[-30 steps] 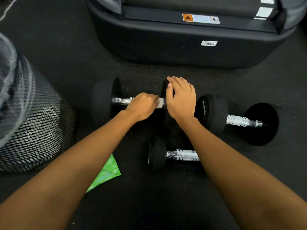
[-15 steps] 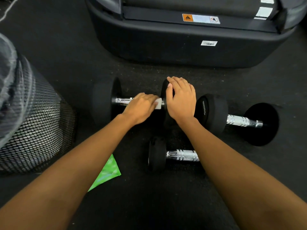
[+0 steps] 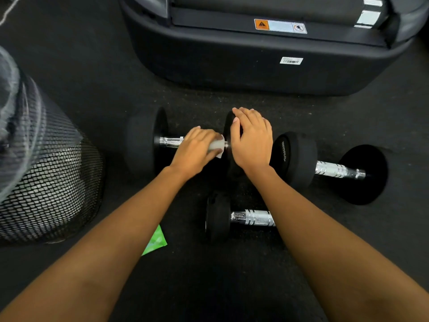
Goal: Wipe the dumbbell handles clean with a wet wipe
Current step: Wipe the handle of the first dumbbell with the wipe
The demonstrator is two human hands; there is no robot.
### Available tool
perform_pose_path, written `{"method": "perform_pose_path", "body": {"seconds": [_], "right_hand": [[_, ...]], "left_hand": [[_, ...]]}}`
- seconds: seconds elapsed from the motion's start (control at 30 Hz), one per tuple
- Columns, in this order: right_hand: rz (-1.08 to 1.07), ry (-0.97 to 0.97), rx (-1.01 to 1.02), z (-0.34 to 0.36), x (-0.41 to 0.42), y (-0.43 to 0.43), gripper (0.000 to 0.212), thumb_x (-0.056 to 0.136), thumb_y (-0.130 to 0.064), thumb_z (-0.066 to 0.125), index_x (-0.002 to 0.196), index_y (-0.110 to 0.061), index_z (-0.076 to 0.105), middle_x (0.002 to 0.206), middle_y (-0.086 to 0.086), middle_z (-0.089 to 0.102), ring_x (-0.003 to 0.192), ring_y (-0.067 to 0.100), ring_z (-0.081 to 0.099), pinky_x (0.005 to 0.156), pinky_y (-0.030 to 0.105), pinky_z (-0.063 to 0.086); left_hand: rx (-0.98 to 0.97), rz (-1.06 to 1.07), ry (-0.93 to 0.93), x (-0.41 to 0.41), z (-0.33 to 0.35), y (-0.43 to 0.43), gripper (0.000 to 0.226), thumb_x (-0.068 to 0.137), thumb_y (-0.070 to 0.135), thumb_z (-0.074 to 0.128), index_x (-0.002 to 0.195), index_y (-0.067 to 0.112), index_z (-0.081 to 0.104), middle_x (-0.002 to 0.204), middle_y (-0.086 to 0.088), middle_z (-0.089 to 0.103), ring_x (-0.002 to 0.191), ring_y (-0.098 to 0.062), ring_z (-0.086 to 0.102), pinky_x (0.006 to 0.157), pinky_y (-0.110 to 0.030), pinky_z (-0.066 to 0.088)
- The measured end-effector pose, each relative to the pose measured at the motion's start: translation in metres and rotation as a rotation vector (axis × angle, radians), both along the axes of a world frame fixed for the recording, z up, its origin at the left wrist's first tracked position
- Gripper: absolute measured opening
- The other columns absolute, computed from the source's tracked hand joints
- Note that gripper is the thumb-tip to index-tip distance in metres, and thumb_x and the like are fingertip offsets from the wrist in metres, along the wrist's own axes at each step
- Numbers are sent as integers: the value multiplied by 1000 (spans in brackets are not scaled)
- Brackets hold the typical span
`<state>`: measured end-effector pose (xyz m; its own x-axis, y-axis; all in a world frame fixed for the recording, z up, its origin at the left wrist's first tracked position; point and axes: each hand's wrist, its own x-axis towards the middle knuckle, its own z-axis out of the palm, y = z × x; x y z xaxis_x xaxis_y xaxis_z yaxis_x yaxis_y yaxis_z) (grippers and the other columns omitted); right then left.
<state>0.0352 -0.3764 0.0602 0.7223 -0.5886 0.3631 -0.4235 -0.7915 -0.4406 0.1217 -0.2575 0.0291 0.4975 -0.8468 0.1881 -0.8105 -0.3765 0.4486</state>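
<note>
L hand grip clamps white wet wipe round chrome handle; bare axis runs left from black rubber head under my flat R hand.

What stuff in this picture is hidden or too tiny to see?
All in the head view:
1. The middle of the handle: covered by the left hand and the wet wipe.
2. The right end of the small dumbbell: behind the right forearm.
3. The green packet: mostly under the left forearm.
4. The words on the warning sticker: too small to read.
5. The mesh bin: cut off by the left edge.
</note>
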Motion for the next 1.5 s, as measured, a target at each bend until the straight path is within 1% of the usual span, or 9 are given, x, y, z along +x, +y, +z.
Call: {"method": "perform_pose_path", "body": {"seconds": [0.2, 0.43, 0.63, 0.77, 0.9, 1.1, 1.17, 1.3, 1.5], "right_hand": [[5, -2, -4, 2, 0, 1, 48, 94, -33, 26, 125, -14, 58, 128, 3, 58, 126, 19, 45, 108, 39, 31], [2, 16, 8, -1, 0, -1, 42, 95, -29, 33, 127, -15, 56, 130, 2, 57, 128, 18, 43, 109, 37, 27], [-1, 14, 0, -1, 0, -1, 42, 95, -29, 33, 127, -15, 57, 130, 2, 57, 128, 18, 43, 108, 38, 30], [1, -5, 1, -2, 1, -1, 44, 95, -31, 30, 126, -15, 58, 128, 2, 58, 127, 19, 44, 107, 38, 30], [-1, -11, 5, -3, 2, -1, 47, 94, -33, 28, 125, -15, 58, 128, 1, 59, 127, 19, 44, 107, 38, 31], [1, -8, 4, -3, 1, -1, 45, 94, -31, 30, 125, -15, 58, 128, 2, 58, 127, 19, 44, 108, 39, 30], [1, -8, 6, -2, 1, -1, 46, 94, -31, 29, 125, -15, 58, 128, 3, 58, 127, 19, 44, 108, 39, 31], [5, -15, 5, -1, 1, 0, 49, 93, -33, 26, 125, -15, 58, 127, 2, 59, 126, 19, 45, 107, 40, 32], [2, -9, 6, -2, 1, -1, 43, 95, -30, 31, 125, -15, 58, 128, 3, 59, 127, 19, 44, 108, 40, 31]], "left_hand": [[64, 45, -101, -14, 5, -15, 38, 76, 10, 70, 111, 9, 54, 112, -7, 55, 111, -24, 47, 112, -34, 23], [-23, -3, -98, 4, -2, 21, 30, 75, 3, 69, 102, 7, 56, 107, -6, 56, 104, -22, 53, 113, -31, 18], [-26, -39, -65, -4, -1, 8, 34, 82, 11, 66, 115, 6, 57, 115, -8, 60, 111, -22, 55, 113, -30, 21], [9, -71, -82, 4, -2, 10, 32, 92, 20, 56, 122, 9, 56, 122, -5, 60, 117, -16, 53, 113, -26, 18], [42, 40, -55, 18, -6, 19, 32, 99, 25, 42, 123, 10, 56, 119, -6, 62, 115, -18, 54, 113, -29, 21], [281, 104, 13, 11, 10, -16, 39, 101, 28, 31, 108, 5, 62, 107, -15, 64, 101, -28, 58, 91, -36, 38], [265, 47, 42, 6, 11, -21, 37, 101, 29, 32, 113, 7, 60, 110, -13, 64, 102, -27, 57, 91, -36, 40], [268, 20, 63, 13, 13, -10, 38, 101, 29, 32, 126, 11, 54, 122, -10, 60, 114, -24, 53, 99, -34, 35], [440, 115, 110, 21, 19, -20, 44, 102, 33, 27, 104, 6, 61, 104, -16, 64, 98, -30, 58, 83, -38, 42]]}}
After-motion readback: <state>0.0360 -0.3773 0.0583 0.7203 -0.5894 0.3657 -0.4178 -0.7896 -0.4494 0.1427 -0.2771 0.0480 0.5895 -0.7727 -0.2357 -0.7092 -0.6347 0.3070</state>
